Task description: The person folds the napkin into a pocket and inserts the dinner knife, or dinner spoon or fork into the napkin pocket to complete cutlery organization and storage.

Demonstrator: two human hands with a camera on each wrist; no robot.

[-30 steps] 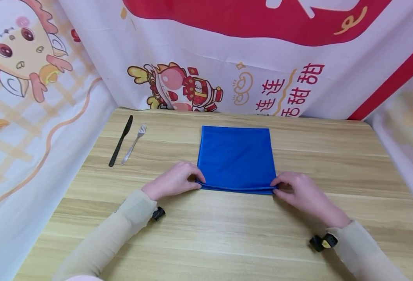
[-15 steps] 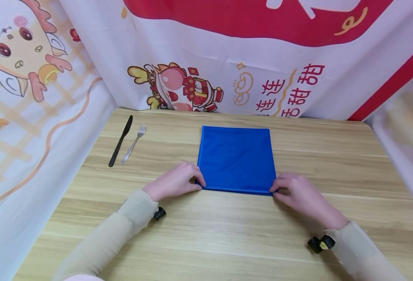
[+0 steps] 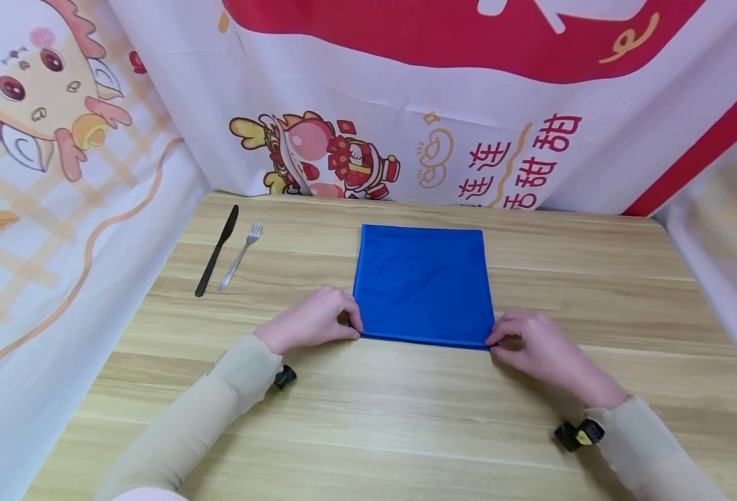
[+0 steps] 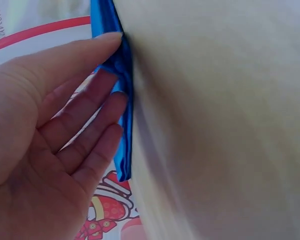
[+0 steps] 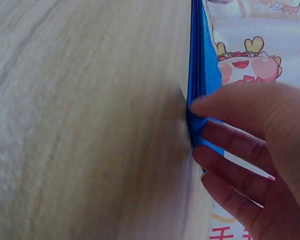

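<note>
White cloth hangings printed with red shapes and cartoon figures stand behind and beside my pale wood-grained table. On the table, before me and a little right of the middle, the folded square of smooth blue fabric lies flat, its near edge running between my hands. My two beige sleeves reach in from either side.

My left hand pinches the fabric's near left corner, thumb and fingertips drawn together with only the cloth between them. My right hand pinches the near right corner likewise, its other fingers loosely bent. The wrist views are dim and blurred, so I cannot tell how many layers I have between my fingertips.

Well apart from the fabric, to its left, a slim black knife lies slanted near the table's left edge. Just beside it, on the side nearer the fabric, lies a shorter silver-coloured fork, tines pointing away from me.
</note>
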